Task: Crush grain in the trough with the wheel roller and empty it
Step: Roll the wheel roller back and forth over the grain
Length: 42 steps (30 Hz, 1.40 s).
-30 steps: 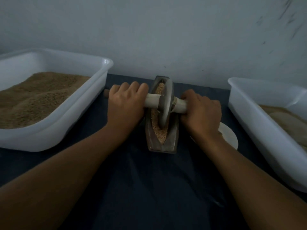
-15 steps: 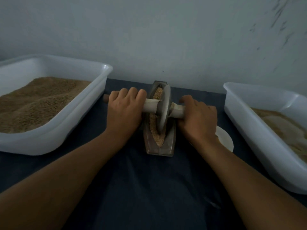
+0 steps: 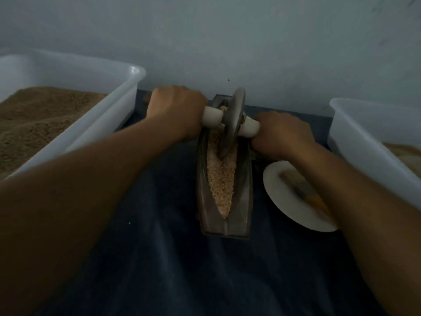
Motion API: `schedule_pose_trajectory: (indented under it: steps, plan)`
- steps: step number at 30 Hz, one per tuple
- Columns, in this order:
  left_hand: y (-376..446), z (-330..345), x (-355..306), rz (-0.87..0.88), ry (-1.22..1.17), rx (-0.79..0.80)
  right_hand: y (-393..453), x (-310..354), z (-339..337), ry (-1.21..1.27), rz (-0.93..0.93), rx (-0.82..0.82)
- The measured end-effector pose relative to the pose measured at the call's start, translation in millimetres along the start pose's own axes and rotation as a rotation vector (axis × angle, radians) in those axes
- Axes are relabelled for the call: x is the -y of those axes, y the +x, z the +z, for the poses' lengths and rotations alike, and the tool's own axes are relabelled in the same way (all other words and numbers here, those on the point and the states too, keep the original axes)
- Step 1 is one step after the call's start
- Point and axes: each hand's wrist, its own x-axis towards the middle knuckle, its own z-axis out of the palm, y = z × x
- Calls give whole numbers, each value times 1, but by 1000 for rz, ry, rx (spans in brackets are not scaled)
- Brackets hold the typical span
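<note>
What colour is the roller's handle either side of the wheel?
White, or off-white: the handle shows on both sides of the grey wheel, seen in the head view.

A grey wheel roller (image 3: 232,124) with a white axle is stood upright at the far end of a narrow trough (image 3: 224,179), in which pale crushed grain (image 3: 222,179) is heaped.
</note>
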Motion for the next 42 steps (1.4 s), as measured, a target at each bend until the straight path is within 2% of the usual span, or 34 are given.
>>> schedule_pose_trajectory:
  steps: [3, 6, 11, 16, 25, 32, 36, 42]
  plan:
    - [12, -2, 5, 7, -12, 99, 18, -2, -5, -6, -21, 141]
    - [11, 5, 9, 4, -79, 128, 29, -1, -9, -65, -38, 173]
    - [3, 7, 8, 1, -52, 40, 16, 0, -6, -85, -37, 38]
    - [-14, 2, -3, 14, 4, -149, -12, 3, 3, -2, -12, -115]
    - [-65, 7, -11, 4, -113, -413, -60, 17, 8, -54, -25, -443]
    - [-100, 11, -17, -77, -154, -644, -92, 25, 3, -15, -72, -560]
    - [-112, 10, -19, -72, -186, -657, -105, 28, 0, 38, -92, -598]
    - [-102, 13, -19, -44, -155, -667, -105, 24, 6, 87, -77, -557]
